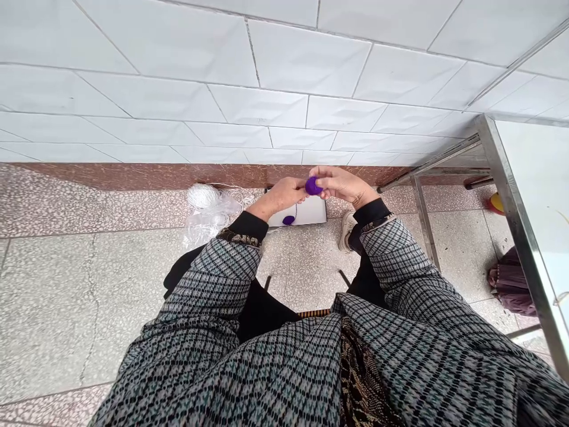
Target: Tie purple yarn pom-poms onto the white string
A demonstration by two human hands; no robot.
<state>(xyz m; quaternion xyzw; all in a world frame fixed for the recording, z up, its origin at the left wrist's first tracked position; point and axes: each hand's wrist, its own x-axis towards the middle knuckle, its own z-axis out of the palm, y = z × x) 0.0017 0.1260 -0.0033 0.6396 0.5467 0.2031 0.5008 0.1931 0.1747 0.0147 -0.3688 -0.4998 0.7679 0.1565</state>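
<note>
While both our hands meet just past twelve o'clock from the middle of the view, the step appears to be fingerwork on a small purple piece (312, 186) of what looks like yarn. Our right hand (341, 185) pinches it between thumb and fingers; our left hand (283, 194) has its fingers drawn together at the piece's nine o'clock edge, though we cannot tell whether they grip it, a strand or a tool. From there a purple strand (296, 210) hangs between seven and eight o'clock to a purple ball (288, 220) in the white box (315, 212). The next move, we judge, calls for a steady right pinch and a slack strand. Our left sleeve (226, 267) slants from between seven and eight o'clock, our right sleeve (402, 261) from between four and five, wrists angled inward above the box.
</note>
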